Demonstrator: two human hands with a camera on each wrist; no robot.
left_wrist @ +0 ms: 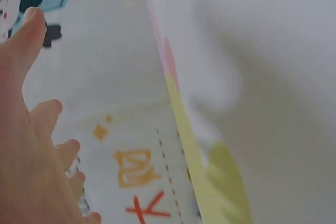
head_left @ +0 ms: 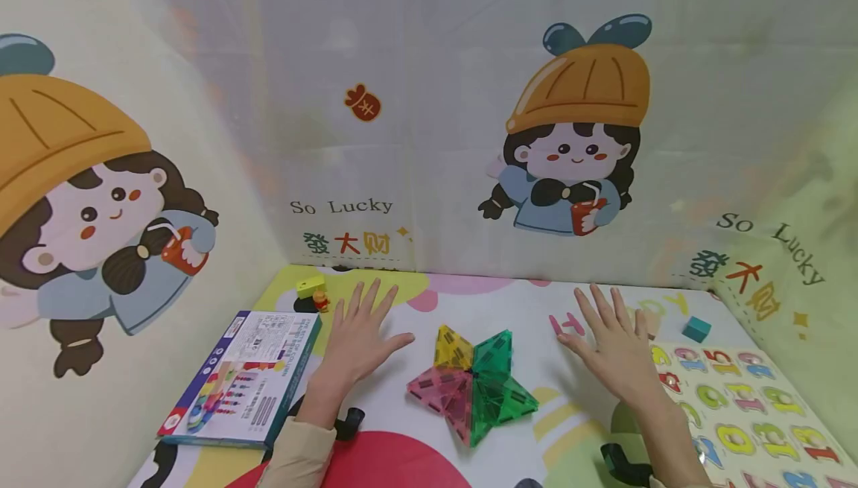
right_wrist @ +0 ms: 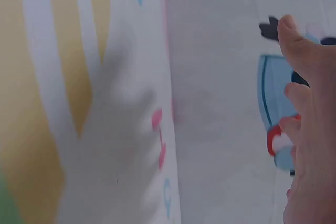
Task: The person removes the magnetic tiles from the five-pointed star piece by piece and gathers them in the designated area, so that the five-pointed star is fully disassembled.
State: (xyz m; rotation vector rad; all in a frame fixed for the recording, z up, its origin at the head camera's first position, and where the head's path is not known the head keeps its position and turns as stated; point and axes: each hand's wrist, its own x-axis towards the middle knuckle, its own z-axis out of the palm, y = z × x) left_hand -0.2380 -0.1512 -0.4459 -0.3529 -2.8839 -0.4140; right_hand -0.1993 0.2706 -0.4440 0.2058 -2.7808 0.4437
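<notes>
Star of translucent tiles (head_left: 488, 387) lay around the middle of the tabletop (head_left: 496, 298), between the two hands, neither of which touched it. Yellow made up its far-left point, pink the left one, green the two on the right, with pink and green meeting in the point towards the near edge. The left hand (head_left: 360, 340) was open above the tabletop, fingers spread towards the far edge, thumb stretched towards the star's yellow point. The right hand (head_left: 617, 354) was likewise open and held nothing, its thumb angled inward; it stood further from the star than the left did. Beyond the left hand's outer side, a boxed set (head_left: 244, 376) lay by the left edge, with a yellow block (head_left: 311, 284) near the far left corner. A number board (head_left: 733, 385) lay along the right edge, partly behind the right forearm.
</notes>
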